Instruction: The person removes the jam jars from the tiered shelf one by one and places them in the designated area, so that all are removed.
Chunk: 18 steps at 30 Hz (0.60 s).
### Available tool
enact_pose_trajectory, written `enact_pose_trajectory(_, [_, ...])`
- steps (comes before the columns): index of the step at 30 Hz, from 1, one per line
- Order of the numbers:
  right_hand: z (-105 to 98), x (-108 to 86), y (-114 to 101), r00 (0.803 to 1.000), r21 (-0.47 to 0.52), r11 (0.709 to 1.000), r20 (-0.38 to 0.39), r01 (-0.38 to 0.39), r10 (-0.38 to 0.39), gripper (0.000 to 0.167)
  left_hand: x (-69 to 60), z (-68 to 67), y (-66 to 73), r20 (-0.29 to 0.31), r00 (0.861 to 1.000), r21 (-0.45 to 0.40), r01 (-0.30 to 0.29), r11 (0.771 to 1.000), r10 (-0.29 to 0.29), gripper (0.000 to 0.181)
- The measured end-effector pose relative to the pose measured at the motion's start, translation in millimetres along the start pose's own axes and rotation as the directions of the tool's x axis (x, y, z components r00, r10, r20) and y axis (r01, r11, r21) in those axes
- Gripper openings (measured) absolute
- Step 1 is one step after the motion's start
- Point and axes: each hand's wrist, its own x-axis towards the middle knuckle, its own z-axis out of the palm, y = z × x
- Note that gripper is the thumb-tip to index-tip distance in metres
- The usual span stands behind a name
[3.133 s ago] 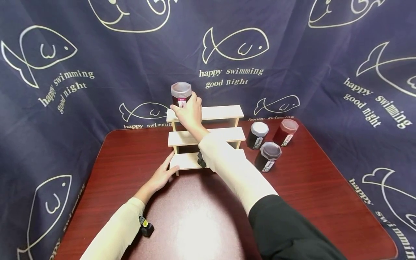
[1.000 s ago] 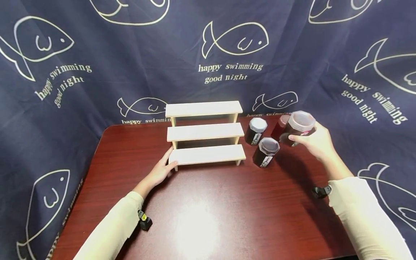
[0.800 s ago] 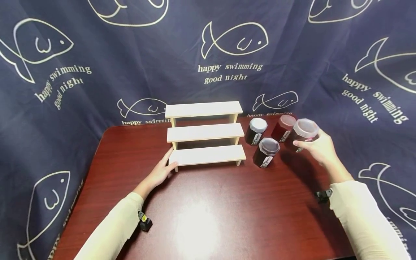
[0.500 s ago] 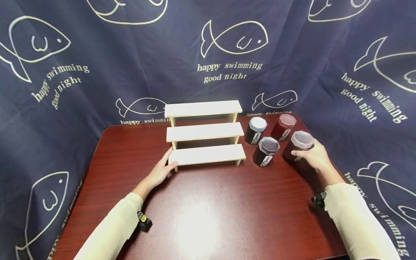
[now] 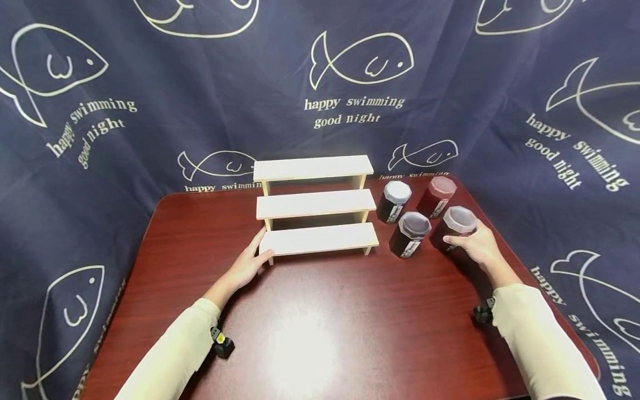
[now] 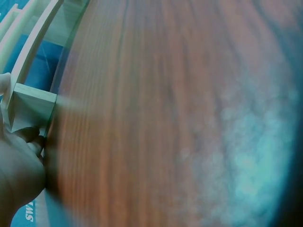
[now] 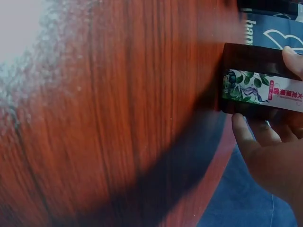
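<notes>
My right hand [image 5: 480,244] holds a dark jar [image 5: 459,219] with a clear octagonal lid, thumb on one side and fingers on the other. In the right wrist view this jar [image 7: 246,57] stands on or just at the tabletop, its leafy label showing. My left hand [image 5: 244,268] grips the left end of a three-step wooden display shelf [image 5: 320,239], thumb on the lowest step. Curled fingers [image 6: 33,137] show at the shelf's side panel [image 6: 33,106] in the left wrist view. All three steps are bare.
Left of the held jar stand a dark jar with a grey lid [image 5: 414,225], a dark jar with a white lid [image 5: 397,191] and a reddish jar [image 5: 442,188]. The brown table [image 5: 350,322] meets a blue fish-print curtain [image 5: 280,83] behind.
My right hand has carried the jar from the shelf's top step to the table's right side, then lowered it and shifted it slightly left. The left hand has stayed at the shelf.
</notes>
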Motion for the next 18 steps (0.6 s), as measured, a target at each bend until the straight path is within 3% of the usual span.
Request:
enact_pose_trajectory(5, [6.7,-0.7,-2.2,1.000,-0.038,0.999,0.021,0.004,-0.003,0.081,-3.2,-5.9,-5.2,-0.018,1.000,0.045,-0.002,0.999,0.003,0.073])
enact_pose_trajectory(11, [14.5,7.1,-9.0,0.999,-0.027,0.999,0.041,0.031,-0.029,0.077,-9.9,-14.4,-7.8,-0.044,0.999,0.072,0.009,0.997,-0.006,0.074])
enact_pose_trajectory(18, [17.4,13.9,-17.7,0.997,-0.007,0.998,0.054,0.059,-0.059,0.079,-9.1,-21.4,-6.6,-0.045,0.999,0.093,-0.002,0.996,0.006,0.074])
